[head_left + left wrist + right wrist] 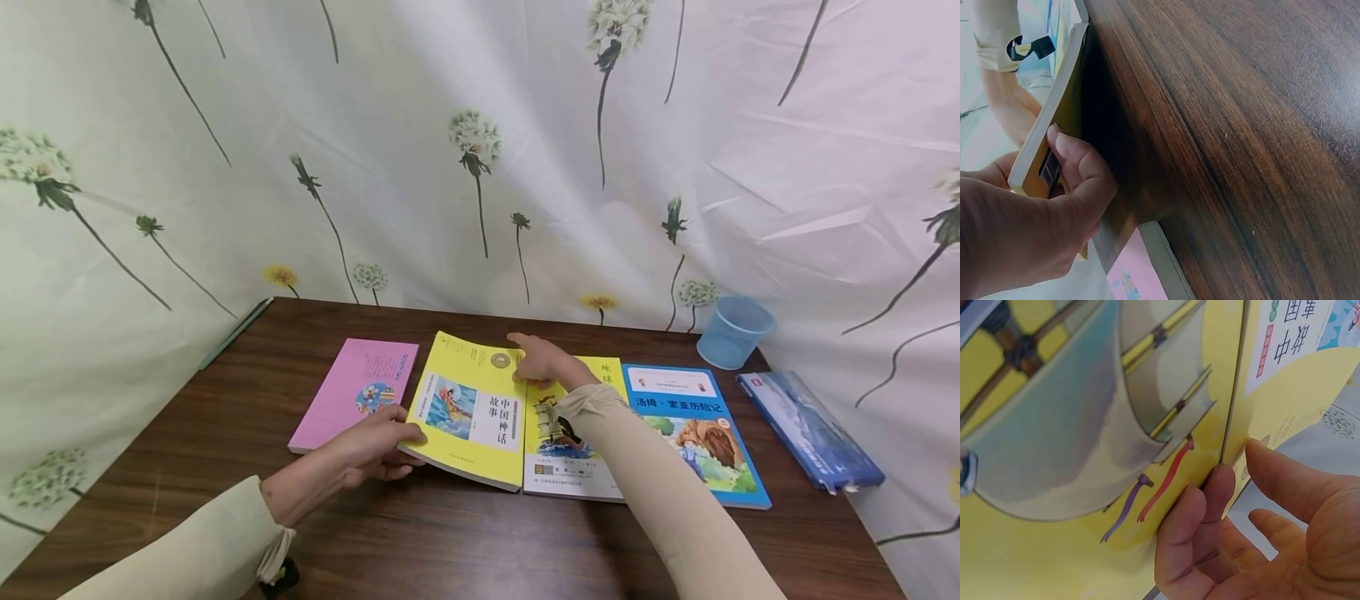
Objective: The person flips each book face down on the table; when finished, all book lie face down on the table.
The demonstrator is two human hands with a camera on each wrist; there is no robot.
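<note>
A yellow paperback book (483, 467) with a picture of a figure on its cover is tilted, its left side raised off the table. My left hand (378, 446) pinches its lower left corner, thumb on the cover and fingers beneath, beside the barcode (1049, 172). At the top right corner of that book is my right hand (543, 362); its thumb touches the cover, while other fingers rest on the neighbouring yellow book with a sailing ship (1072, 444). The right forearm partly hides the ship book. To the left lies a pink book (337, 408).
A blue book (663, 379) lies right of the ship book. Farther right are a blue packaged item (813, 433) and a light blue cup (735, 333). A thin green object (236, 333) lies at the table's left edge. A dandelion-print curtain (420, 200) hangs behind the brown table (420, 550).
</note>
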